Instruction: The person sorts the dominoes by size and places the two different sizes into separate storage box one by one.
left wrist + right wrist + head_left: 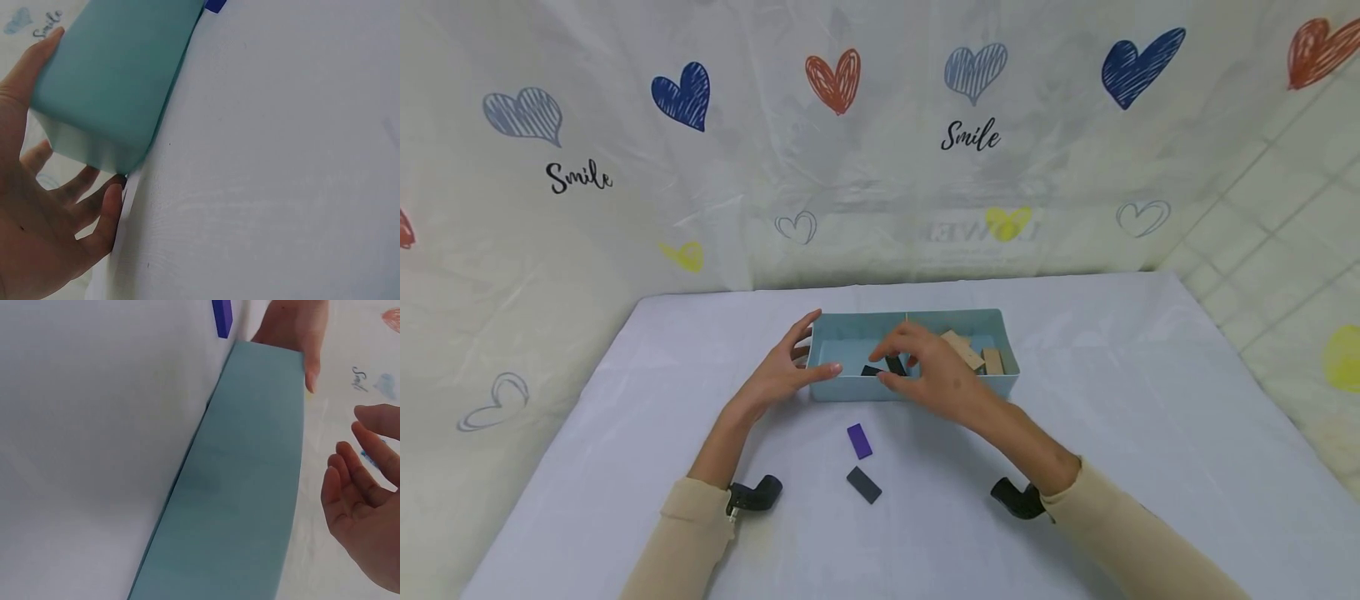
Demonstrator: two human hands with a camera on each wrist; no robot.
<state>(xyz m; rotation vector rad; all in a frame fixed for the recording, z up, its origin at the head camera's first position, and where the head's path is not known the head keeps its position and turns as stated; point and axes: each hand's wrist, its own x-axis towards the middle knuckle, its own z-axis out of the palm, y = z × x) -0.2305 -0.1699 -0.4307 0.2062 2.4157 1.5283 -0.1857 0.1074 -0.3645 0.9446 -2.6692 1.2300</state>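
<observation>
A long light-blue box [850, 387] with a divider stands on the white table. My left hand [782, 371] holds its left end, thumb over the front rim and fingers spread along the end wall; the left wrist view shows this hand [56, 212] close up. Above the box's middle hovers my right hand [936, 375], fingers loosely bent. In the right wrist view, this hand [369, 500] has a gap between thumb and fingers, with nothing visible in it. Dark blocks [895, 365] lie in the box below it, partly hidden. Wooden blocks [992, 362] lie in the right compartment.
In front of the box, a purple block [860, 442] and a dark grey block [864, 485] lie flat on the white tablecloth [625, 467]. A white curtain [880, 183] printed with hearts hangs behind the table's far edge.
</observation>
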